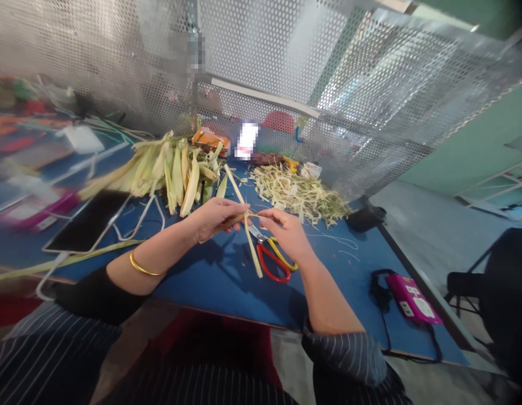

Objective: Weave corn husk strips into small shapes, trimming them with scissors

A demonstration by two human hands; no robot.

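Over the middle of the blue table, my left hand (216,217) is closed on a pale corn husk strip (253,247), which slants from upper left down toward the front edge. A second thin piece crosses it at my fingertips. My right hand (285,228) pinches the end of that crossing piece, thumb and index finger together. Beneath my hands lie scissors (273,264) with one red and one yellow handle loop; their blades are partly hidden. Pale green and yellow corn husks (176,169) are bunched beyond my left hand. A heap of shredded husk (298,194) lies beyond my right hand.
A perforated metal screen (269,50) stands along the table's back. To the left lies a tablet (88,222) with white cables. At the right are a magenta power strip (415,298), a black cup-like object (365,218) and a black chair (501,287). An orange packet (211,142) sits behind the husks.
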